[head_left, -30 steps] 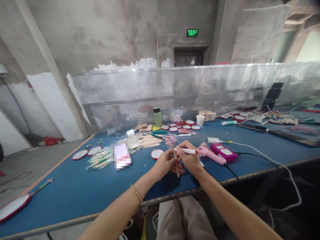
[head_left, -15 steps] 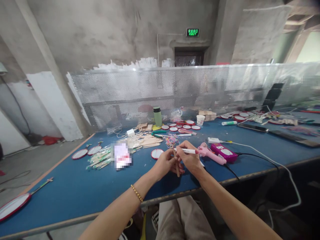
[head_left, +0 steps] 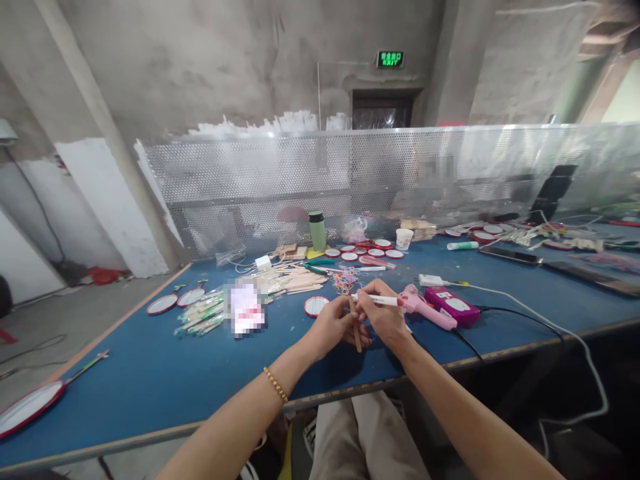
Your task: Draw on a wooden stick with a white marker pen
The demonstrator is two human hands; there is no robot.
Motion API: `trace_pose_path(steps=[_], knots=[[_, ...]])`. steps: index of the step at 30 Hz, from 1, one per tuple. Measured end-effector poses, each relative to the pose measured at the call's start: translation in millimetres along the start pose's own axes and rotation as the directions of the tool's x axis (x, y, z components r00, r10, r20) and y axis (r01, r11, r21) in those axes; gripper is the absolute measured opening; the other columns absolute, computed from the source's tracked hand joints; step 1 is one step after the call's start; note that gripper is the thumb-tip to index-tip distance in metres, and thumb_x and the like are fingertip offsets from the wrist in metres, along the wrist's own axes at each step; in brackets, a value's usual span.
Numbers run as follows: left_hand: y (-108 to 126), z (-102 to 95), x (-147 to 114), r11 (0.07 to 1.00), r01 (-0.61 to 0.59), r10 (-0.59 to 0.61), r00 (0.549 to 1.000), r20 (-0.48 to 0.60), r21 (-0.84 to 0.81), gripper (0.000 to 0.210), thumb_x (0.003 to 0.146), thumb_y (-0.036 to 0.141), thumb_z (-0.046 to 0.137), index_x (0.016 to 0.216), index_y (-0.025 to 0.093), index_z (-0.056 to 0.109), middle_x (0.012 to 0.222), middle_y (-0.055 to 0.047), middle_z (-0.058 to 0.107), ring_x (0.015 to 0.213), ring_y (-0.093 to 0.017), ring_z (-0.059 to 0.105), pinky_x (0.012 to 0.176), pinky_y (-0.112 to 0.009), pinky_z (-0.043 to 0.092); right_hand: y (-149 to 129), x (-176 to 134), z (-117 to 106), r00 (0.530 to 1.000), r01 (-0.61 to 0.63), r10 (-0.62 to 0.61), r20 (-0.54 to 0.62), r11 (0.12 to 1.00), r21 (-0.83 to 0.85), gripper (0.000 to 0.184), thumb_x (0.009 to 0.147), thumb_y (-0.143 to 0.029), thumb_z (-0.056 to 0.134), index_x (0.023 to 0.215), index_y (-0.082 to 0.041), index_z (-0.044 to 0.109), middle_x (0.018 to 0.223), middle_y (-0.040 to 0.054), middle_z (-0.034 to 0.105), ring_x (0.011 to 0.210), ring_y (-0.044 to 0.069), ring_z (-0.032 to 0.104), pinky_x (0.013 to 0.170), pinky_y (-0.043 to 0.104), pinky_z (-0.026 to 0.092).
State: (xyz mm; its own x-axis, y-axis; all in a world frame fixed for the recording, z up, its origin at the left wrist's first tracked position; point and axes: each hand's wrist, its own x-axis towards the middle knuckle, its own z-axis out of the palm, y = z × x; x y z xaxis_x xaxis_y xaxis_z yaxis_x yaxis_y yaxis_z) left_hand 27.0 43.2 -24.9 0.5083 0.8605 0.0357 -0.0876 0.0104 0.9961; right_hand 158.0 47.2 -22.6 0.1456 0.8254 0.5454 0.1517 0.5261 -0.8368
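Note:
My left hand [head_left: 336, 323] is closed on a flat wooden craft stick [head_left: 357, 333], which it holds upright over the table's front part. In my right hand [head_left: 383, 317] is a white marker pen [head_left: 384, 300] with a red end, its tip close to the top of the stick; whether the tip touches, I cannot tell. Just behind the hands lies a tangle of coloured rubber bands [head_left: 345, 280]. A round white disc with a red rim [head_left: 316, 306] rests left of them. The pink glue gun [head_left: 429, 309] lies by my right hand.
On the blue table [head_left: 165, 373] are wooden sticks [head_left: 303, 279], bagged sticks [head_left: 203, 313], several red-rimmed discs [head_left: 349, 256], a green bottle [head_left: 317, 231], a paper cup [head_left: 404, 239], a purple box [head_left: 452, 305] and a white cable [head_left: 530, 301]. A perforated metal screen [head_left: 270, 180] stands behind.
The view has shifted slightly, so the table's things appear a little to the right. Both hands keep the same hold on the stick and the marker pen.

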Motion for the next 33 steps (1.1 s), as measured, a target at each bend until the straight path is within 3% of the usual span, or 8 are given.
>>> trace_pose_path(steps=[33], knots=[[-1.3,-0.9,1.0,0.999,0.011,-0.010,1.000,-0.012,0.034,0.033,0.076,0.042,0.064,0.088,0.020,0.043,0.062,0.001,0.064,0.055,-0.021,0.068,0.054,-0.033,0.056,0.5,0.4,1.1,1.000,0.022,-0.022,0.007,1.000,-0.015,0.027,0.079,-0.043,0.060,0.066,-0.021,0.051,0.048,-0.0041,0.057,0.037,0.011,0.054,0.034,0.019,0.042]])
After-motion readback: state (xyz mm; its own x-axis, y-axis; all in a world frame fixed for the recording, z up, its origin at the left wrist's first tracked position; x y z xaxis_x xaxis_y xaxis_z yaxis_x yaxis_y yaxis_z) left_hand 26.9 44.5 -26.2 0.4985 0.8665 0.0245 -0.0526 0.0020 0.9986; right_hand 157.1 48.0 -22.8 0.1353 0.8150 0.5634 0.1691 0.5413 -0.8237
